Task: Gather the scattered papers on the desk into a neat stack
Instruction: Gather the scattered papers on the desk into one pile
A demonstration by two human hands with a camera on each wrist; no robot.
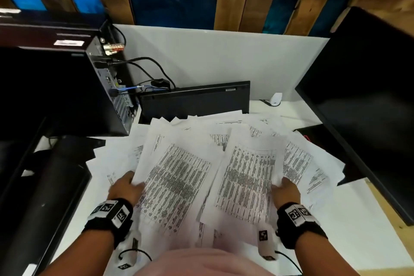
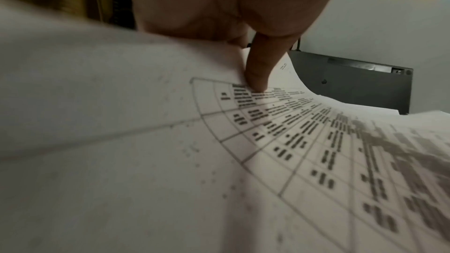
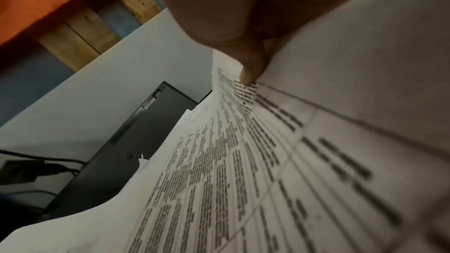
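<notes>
hands (image 1: 201,188) pinch papers (image 1: 177,177) | white desk (image 1: 349,226) | wall seemingly plank-clad (image 1: 233,0)

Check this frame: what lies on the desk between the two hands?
Head view: overlapping printed sheets fill the whole stretch between the left hand and right hand, each pinching a sheet's edge.

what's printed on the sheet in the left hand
A grid table of dense black text on the white sheet, clearest in the left wrist view.

Matt printed papers (image 1: 179,177) on a smooth white desk (image 1: 358,237).
</notes>
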